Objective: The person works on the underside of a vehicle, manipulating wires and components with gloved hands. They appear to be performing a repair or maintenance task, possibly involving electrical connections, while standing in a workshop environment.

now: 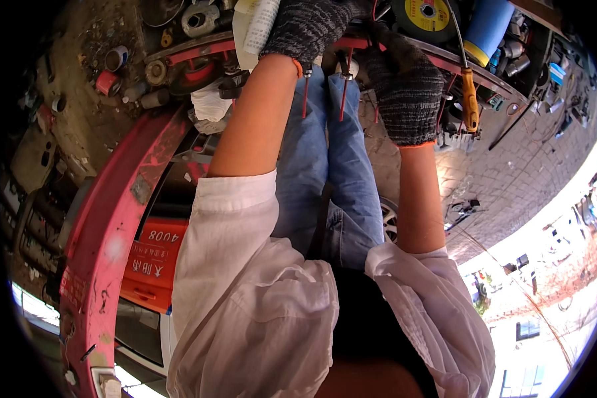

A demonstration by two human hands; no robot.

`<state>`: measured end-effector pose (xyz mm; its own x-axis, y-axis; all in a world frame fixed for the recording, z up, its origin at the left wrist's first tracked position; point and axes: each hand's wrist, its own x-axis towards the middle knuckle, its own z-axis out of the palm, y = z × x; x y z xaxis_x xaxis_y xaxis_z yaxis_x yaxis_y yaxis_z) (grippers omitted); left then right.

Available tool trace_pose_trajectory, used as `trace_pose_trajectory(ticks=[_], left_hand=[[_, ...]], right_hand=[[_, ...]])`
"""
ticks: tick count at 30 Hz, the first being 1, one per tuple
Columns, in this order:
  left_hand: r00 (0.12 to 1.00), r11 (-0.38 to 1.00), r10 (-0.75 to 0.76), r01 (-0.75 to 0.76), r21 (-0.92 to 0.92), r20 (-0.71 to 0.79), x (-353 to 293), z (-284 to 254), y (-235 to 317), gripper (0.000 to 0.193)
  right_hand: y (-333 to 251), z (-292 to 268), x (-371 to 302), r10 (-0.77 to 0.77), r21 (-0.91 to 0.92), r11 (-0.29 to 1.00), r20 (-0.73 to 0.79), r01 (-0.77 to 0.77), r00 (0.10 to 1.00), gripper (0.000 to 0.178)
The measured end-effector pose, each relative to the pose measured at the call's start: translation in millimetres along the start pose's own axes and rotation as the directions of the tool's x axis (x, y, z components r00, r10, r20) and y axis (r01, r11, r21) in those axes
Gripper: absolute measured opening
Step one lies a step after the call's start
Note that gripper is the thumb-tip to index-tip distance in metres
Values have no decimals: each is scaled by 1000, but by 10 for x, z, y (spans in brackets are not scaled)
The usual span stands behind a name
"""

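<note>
Both hands wear dark grey knitted gloves with orange cuffs. My left hand is over the bench edge at the top, its fingers closed and pointing right; what they hold, if anything, is hidden. Beside its wrist lies a white printed packet. Lower and to the right, my right hand is at the bench's front edge with its fingers bent upward; the fingertips are lost in shadow, so their grip is unclear. Close to it are a cutting disc with a yellow centre and a screwdriver with an orange-yellow handle.
A red-edged bench crosses the top, with thin red rods hanging under it. A round metal part rests at the left, a blue cylinder at the right. A pink-red metal beam runs down the left. Scattered parts lie around.
</note>
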<state>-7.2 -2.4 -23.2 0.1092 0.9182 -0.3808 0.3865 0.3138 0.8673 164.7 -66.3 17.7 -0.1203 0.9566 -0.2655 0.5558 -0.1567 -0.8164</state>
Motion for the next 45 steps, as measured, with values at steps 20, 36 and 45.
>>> trace_pose_trajectory(ticks=[20,36,45], left_hand=[[998,998,-51,52,41,-23,18,44,-20,26],[998,996,-59,60,-63,22,-1,57,17,24],[998,997,-66,66,-43,16,-6,45,-18,23]], right_hand=[[-53,-58,72,-10,-228,974,50,21,999,39],[-187,-127,87,107,-189,978,103,-86,989,39],[-111,-68,47,0,-238,971,62,15,998,38]])
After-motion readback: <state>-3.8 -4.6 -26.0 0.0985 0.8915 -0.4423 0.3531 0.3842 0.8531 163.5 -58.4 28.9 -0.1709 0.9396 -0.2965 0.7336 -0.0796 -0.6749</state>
